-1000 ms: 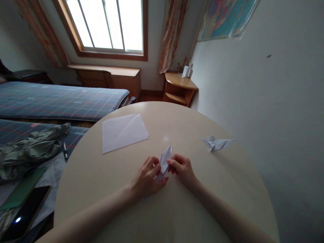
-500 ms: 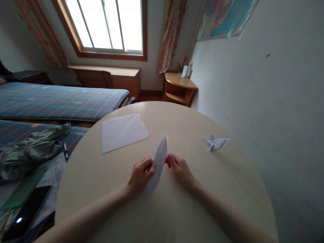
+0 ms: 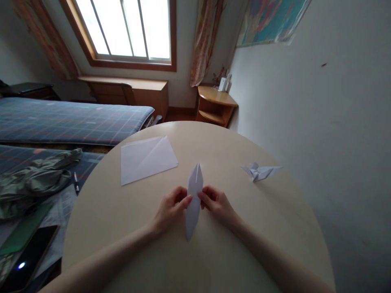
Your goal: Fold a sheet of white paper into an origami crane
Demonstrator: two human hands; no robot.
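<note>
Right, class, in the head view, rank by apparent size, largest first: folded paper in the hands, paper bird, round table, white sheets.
Round table
White sheets
Folded paper
Paper bird

Apparent size only: the third is nearer than the fourth.

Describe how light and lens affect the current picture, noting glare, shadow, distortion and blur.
Head view: the window is blown out to white; a bright spot glares on the phone. Head view: a soft shadow trails from the paper bird; the window's left edge slants. Head view: the folded paper shows no obvious blur.
</note>
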